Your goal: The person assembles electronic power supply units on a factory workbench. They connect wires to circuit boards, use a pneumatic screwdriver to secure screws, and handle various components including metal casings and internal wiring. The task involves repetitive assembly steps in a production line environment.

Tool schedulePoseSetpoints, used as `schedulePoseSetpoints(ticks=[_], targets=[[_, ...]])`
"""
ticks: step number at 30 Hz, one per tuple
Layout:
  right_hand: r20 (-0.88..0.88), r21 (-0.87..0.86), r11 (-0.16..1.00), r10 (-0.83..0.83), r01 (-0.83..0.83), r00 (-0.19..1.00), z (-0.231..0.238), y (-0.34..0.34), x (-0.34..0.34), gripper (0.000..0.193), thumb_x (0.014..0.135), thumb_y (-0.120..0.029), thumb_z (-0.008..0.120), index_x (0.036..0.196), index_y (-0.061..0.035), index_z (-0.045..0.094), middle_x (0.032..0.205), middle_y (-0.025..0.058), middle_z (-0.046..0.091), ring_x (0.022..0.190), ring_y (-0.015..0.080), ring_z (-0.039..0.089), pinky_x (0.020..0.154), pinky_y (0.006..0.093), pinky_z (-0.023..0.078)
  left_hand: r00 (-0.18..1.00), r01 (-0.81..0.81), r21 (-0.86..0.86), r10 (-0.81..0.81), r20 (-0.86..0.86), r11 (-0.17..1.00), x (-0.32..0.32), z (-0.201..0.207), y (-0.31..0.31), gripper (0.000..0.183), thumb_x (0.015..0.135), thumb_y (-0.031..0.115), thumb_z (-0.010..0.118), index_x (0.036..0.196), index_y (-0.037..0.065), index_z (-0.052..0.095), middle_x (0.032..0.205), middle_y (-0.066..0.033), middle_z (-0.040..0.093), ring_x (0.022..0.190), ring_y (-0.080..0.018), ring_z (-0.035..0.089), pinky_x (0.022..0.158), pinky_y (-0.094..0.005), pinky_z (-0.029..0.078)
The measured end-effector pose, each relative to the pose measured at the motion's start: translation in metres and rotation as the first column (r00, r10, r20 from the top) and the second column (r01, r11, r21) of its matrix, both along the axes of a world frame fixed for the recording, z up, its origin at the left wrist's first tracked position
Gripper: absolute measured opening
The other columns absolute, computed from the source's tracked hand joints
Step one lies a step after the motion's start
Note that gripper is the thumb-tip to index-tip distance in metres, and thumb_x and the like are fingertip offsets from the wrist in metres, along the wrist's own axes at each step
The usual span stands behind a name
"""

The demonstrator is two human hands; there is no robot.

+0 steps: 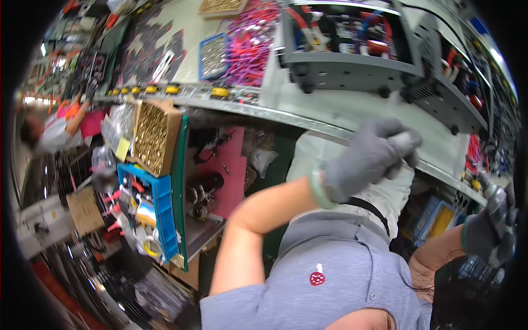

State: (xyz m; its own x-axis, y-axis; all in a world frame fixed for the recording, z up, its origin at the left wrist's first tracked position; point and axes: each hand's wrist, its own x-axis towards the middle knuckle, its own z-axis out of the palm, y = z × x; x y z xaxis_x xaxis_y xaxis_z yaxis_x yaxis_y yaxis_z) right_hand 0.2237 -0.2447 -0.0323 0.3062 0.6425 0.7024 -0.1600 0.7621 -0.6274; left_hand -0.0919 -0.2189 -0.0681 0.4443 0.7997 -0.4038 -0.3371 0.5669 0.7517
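Okay, crowded workshop bay. Left hand (369,157), grey-gloved, is clenched around a small pale piece at the metal edge of the workbench (352,107). Right hand (491,225), also gloved, grips a metal power tool (491,190) at the far right. A grey metal chassis (346,66) sits on the bench; beside it pink wires (250,47). Below, a blue bin (162,212) and a box of brass parts (151,135). Another person (52,132) works far left.
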Motion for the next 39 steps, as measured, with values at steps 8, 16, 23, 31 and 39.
schedulePoseSetpoints(ticks=[8,16,23,31,39], targets=[[-0.224,-0.198,0.895,0.356,-0.400,0.907,-0.012,0.014,-0.116,0.035,0.061,-0.015,0.069,0.093,-0.0134,0.056,0.086,-0.0017,0.047,0.079,0.0099,0.047,0.079,0.0314,0.035,0.831,-0.256,-0.276,0.357,0.426,0.926,0.023,-0.050,-0.049,0.041,0.100,0.048,0.051,0.094,0.008,0.060,0.068,0.0044,0.053,0.047,-0.0009,0.043,0.037,-0.0173,0.030],[-0.139,-0.219,0.811,0.525,-0.543,0.840,0.002,0.030,-0.104,0.036,0.057,-0.016,0.068,0.089,-0.0127,0.052,0.081,0.0014,0.045,0.079,0.0121,0.044,0.075,0.0329,0.034,0.755,-0.297,-0.286,0.408,0.514,0.911,0.026,-0.055,-0.044,0.046,0.099,0.053,0.049,0.089,0.008,0.058,0.061,0.0038,0.051,0.041,-0.0022,0.039,0.034,-0.0191,0.028],[-0.028,-0.262,0.943,0.206,-0.206,0.978,0.008,0.026,-0.151,0.030,0.061,-0.015,0.069,0.079,-0.0094,0.045,0.081,0.0053,0.041,0.081,0.0150,0.039,0.076,0.0333,0.031,0.760,-0.476,-0.144,0.488,0.430,0.868,0.028,-0.061,-0.039,0.031,0.096,0.032,0.060,0.079,0.006,0.057,0.062,0.0018,0.053,0.052,-0.0044,0.048,0.049,-0.0231,0.041],[-0.305,-0.260,0.841,0.394,-0.474,0.867,0.000,0.044,-0.132,0.029,0.061,-0.014,0.073,0.078,-0.0073,0.051,0.076,0.0012,0.047,0.069,0.0116,0.041,0.072,0.0299,0.033,0.787,-0.398,-0.236,0.462,0.410,0.887,0.022,-0.059,-0.034,0.031,0.095,0.030,0.062,0.079,0.004,0.059,0.062,-0.0005,0.056,0.052,-0.0062,0.052,0.049,-0.0240,0.043],[-0.308,-0.207,0.759,0.548,-0.617,0.778,-0.011,0.050,-0.132,0.035,0.056,-0.016,0.068,0.085,-0.0104,0.049,0.078,-0.0019,0.047,0.067,0.0108,0.043,0.070,0.0296,0.032,0.777,-0.400,-0.248,0.470,0.419,0.882,0.013,-0.060,-0.037,0.033,0.099,0.034,0.057,0.084,0.004,0.057,0.060,0.0001,0.055,0.045,-0.0044,0.046,0.043,-0.0214,0.038]])
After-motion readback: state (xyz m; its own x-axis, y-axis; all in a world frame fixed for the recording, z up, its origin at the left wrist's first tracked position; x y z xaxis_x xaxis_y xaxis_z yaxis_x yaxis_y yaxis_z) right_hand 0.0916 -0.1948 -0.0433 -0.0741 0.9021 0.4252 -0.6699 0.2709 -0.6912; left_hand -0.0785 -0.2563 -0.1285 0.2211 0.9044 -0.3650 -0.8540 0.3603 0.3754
